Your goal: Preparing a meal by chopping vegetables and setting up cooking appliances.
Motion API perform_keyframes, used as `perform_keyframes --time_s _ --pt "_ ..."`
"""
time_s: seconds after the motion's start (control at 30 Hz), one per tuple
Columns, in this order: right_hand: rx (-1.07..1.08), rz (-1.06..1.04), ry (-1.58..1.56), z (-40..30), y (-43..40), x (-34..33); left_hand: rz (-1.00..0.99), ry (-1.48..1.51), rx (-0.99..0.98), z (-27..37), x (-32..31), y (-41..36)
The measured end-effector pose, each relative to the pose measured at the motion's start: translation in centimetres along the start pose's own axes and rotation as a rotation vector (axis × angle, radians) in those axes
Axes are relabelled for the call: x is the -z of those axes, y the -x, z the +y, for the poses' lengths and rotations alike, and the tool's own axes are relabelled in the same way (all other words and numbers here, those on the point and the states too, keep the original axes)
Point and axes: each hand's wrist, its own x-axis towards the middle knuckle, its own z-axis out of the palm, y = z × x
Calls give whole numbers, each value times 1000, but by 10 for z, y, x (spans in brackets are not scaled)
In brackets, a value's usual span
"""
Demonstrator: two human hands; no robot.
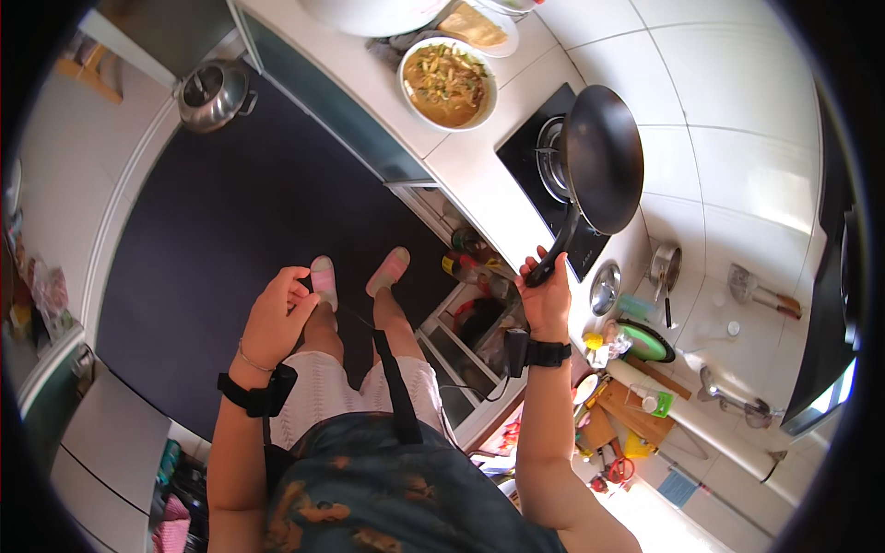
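Note:
My right hand is wrapped around the black handle of a dark wok-shaped frying pan. The pan is tilted on its side over the black gas hob, its dark inside facing the tiled wall. Part of a burner ring shows beside the pan; the pan hides the rest. Whether the pan touches the hob I cannot tell. In front of my body, above the floor, my left hand holds nothing, its fingers loosely curled and the thumb a little apart.
A white bowl of noodle-like food in broth stands on the counter beside the hob. Right of the hob lie a metal lid and a green round item. A small saucepan hangs on the wall. A lidded steel pot sits on the floor.

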Motion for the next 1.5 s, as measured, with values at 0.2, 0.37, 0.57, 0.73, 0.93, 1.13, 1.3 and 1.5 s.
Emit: perform_keyframes --time_s 0.2,0.37,0.57,0.73,0.93,1.13,1.3,1.5 --pt "-26 176 -54 11 22 63 5 -44 -156 41 4 -3" --pt "-97 227 -79 34 69 106 -55 -172 -217 80 1 -10" --pt "-211 149 110 73 107 141 -88 -185 -304 104 -25 -25" --pt "-219 107 372 100 103 163 -125 -531 -510 109 -41 -48" --pt "46 268 586 102 95 203 -146 -588 -323 99 -58 -108" --pt "5 444 481 111 128 217 -290 741 410 80 -61 -215" --pt "-59 612 443 148 164 205 -257 774 368 62 -82 -279" --pt "-161 659 306 170 182 139 -394 805 380 49 -96 -309"
